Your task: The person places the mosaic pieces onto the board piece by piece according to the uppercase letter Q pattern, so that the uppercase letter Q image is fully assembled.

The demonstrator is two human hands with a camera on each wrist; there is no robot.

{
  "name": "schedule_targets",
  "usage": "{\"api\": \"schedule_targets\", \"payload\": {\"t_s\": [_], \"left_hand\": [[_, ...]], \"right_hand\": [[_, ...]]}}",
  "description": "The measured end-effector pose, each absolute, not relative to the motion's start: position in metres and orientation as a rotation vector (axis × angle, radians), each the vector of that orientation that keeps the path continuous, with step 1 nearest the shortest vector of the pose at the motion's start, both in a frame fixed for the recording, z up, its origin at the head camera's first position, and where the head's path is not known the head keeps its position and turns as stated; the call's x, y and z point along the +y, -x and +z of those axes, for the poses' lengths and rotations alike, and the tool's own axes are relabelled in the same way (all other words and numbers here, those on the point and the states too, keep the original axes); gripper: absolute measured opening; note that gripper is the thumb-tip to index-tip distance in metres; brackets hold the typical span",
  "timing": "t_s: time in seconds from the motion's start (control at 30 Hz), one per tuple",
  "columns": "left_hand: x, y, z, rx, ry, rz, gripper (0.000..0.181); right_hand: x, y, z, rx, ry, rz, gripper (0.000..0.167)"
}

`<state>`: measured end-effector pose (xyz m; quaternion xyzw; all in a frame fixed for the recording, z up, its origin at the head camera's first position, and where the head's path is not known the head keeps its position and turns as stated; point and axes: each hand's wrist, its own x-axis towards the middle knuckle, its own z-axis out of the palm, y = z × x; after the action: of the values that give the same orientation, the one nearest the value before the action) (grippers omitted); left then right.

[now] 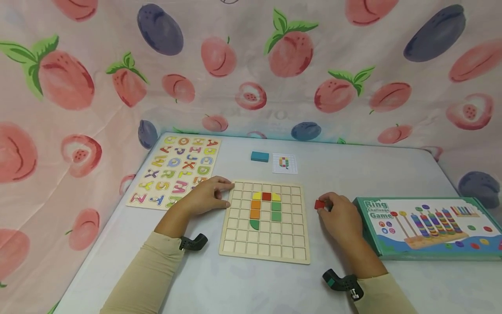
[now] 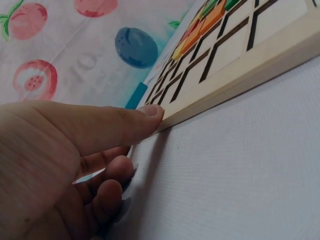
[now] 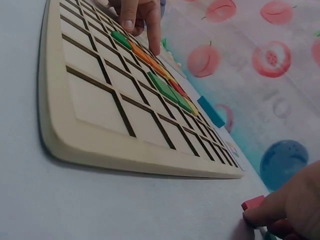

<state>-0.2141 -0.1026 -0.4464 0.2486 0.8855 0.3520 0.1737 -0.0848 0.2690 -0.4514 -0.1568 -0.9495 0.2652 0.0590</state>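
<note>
A wooden grid board point(image 1: 274, 253) lies on the table, with colored tiles set in some cells: a red square point(image 1: 266, 196), yellow corner pieces, orange squares point(image 1: 255, 209) and green pieces point(image 1: 276, 211). My left hand point(image 1: 201, 196) touches the board's left edge; its thumb point(image 2: 135, 122) lies against the wooden rim. To the right of the board, my right hand point(image 1: 341, 218) pinches a red tile point(image 1: 319, 204) close to the tabletop. In the right wrist view a bit of green shows under the right fingers, too hidden to identify.
Behind the board are a teal block point(image 1: 259, 156) and a pattern card point(image 1: 284, 164) picturing a colored tile figure. An alphabet puzzle board point(image 1: 157, 174) lies at the left. A Ring Challenge Game box point(image 1: 427, 229) sits at the right, beside the right hand.
</note>
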Motion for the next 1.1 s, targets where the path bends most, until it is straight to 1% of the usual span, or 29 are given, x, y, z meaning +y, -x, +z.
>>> {"api": "schedule_targets", "payload": {"t_s": [0.3,0.57,0.8,1.1], "left_hand": [[-0.104,0.214,-0.447,2.508,-0.702,1.004,0.061],[-0.103,0.214,-0.447,2.508,-0.707,1.000,0.060],[-0.103,0.214,-0.446,2.506,-0.704,0.992,0.061],[-0.103,0.215,-0.446,2.501,-0.688,1.007,0.061]], "right_hand": [[0.272,0.088,-0.448,-2.848,0.472,0.910,0.013],[0.270,0.092,-0.442,-2.813,0.421,1.139,0.014],[0.250,0.094,-0.436,-2.798,0.364,1.375,0.014],[0.211,0.090,-0.437,-2.824,0.344,1.510,0.009]]}}
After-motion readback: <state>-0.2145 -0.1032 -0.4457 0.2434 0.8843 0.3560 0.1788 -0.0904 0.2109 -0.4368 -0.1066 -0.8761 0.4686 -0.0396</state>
